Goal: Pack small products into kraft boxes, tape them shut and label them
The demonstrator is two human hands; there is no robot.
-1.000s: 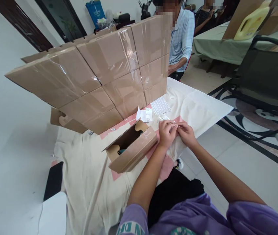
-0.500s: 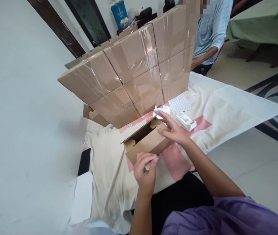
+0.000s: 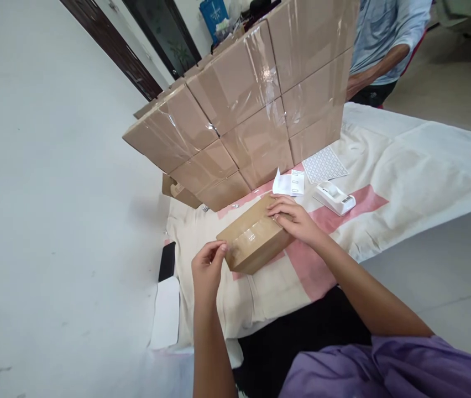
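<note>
A small brown cardboard box lies on the cloth in front of me, its lid down. A shiny strip of clear tape runs along its top. At the box's left end my left hand is closed in a pinch; the tape seems to be between thumb and fingertips, though its end is hard to see. My right hand holds the box's right end, with fingers and thumb on the lid. Beyond that hand stands a white tape dispenser, beside a paper with printed labels.
Taped cardboard boxes form a tall stack at the back of the table. A patterned sheet lies by its foot. A black flat object and a white panel are at the left edge. Another person is behind the stack, right.
The small box stood open before; now its lid is down. My left hand has moved left to the box's end, and my right hand's fingers have come onto the lid. The view has shifted.
</note>
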